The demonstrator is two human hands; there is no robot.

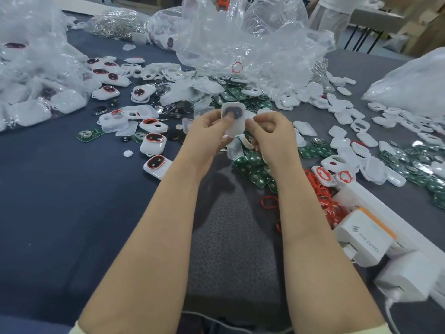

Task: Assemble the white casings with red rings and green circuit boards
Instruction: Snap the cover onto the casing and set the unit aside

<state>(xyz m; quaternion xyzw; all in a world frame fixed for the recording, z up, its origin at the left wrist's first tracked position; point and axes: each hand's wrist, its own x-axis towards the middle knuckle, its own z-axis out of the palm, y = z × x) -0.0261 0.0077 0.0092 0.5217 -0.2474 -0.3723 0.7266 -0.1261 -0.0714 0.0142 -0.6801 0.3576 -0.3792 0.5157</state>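
Observation:
Above the middle of the table my left hand (209,131) holds a white casing (234,120) upright, thumb pressing into its dark oval opening. My right hand (269,133) curls against the casing's right edge, and a second white piece (246,142) shows under its fingers. Green circuit boards (252,167) lie in a heap just below my hands. Loose red rings (322,196) are piled to the right. Finished casings with red rings (154,143) lie to the left.
Crumpled clear plastic bags (252,44) with parts fill the back and left. Empty white casings (349,116) spread across the right side. White power adapters and a strip (366,239) sit at the lower right. A person (334,13) stands beyond the table.

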